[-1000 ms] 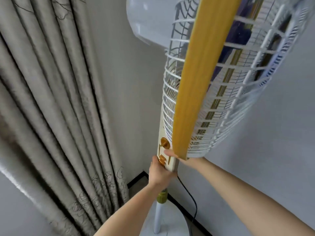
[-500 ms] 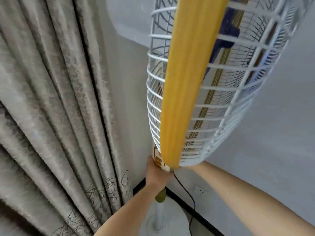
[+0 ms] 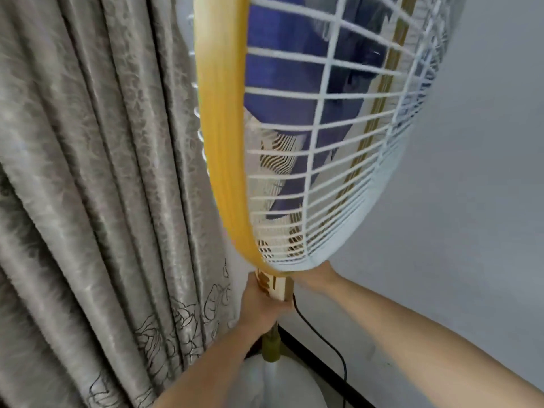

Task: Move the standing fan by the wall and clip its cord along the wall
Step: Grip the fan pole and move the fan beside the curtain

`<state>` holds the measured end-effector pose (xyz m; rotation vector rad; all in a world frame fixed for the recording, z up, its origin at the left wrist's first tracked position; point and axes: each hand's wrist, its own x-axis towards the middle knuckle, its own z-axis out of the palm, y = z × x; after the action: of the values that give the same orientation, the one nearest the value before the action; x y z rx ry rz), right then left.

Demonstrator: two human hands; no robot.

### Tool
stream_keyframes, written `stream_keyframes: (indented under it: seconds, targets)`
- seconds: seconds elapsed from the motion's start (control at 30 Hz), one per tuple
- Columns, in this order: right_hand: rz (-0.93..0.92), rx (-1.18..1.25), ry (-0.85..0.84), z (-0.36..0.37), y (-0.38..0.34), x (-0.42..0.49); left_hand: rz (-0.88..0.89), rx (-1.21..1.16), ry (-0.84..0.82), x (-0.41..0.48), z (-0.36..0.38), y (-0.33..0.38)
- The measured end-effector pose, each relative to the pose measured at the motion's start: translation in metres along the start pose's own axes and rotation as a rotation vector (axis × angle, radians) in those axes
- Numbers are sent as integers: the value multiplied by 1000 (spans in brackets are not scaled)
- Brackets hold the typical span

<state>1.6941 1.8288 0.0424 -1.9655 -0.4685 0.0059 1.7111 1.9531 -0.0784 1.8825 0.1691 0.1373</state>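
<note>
Both hands grip fan (image 3: pixel 309 136) neck: left (image 3: pixel 262 307) wrapped, right (image 3: pixel 316 276) behind.

Grey patterned curtain (image 3: pixel 97 201) hangs in folds at left beside a plain pale wall (image 3: pixel 477 201) with dark baseboard (image 3: pixel 321 360).

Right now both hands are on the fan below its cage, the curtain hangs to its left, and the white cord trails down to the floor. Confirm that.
One detail is wrong: the cord is black, not white, as the head view shows. The rest stands: the left hand and right hand hold the fan below its cage, with the curtain to its left.
</note>
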Motion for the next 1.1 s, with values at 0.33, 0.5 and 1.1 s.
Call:
stream_keyframes:
  seconds: [0.33,0.5,1.1]
  targets:
    - [-176,-242,84,18,27,47,35,-41,-114,23,-19,-9]
    - [-191,-344,90,18,33,66,52,23,-206,31,-29,-8]
    - [-335,-182,101,10,47,48,117,-33,-205,21,-26,-27]
